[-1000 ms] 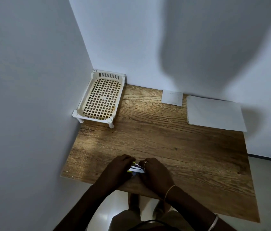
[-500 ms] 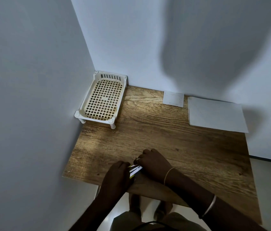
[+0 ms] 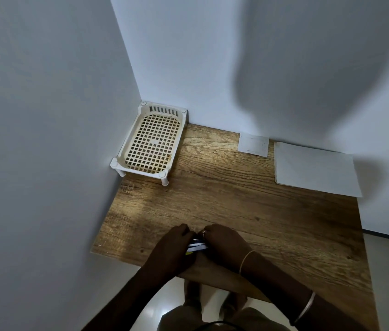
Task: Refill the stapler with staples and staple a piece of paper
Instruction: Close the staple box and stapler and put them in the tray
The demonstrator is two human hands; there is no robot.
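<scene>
Both my hands meet at the front edge of the wooden table [image 3: 236, 199]. My left hand [image 3: 173, 250] and my right hand [image 3: 225, 244] curl round a small white, dark and yellow item [image 3: 197, 246] between them. Only a thin strip of it shows, so I cannot tell whether it is the stapler or a staple box. A white sheet of paper [image 3: 315, 168] lies flat at the table's far right. A smaller white paper square [image 3: 253, 144] lies against the back wall to its left.
A white plastic lattice tray [image 3: 140, 171] on short legs stands in the far left corner, against both walls. A wall runs along the table's left side and another behind it. The floor and my legs show below the front edge.
My right hand has drawn back from over the left one, and the two hands again sit side by side on the item. The left hand has moved slightly forward onto the table.
</scene>
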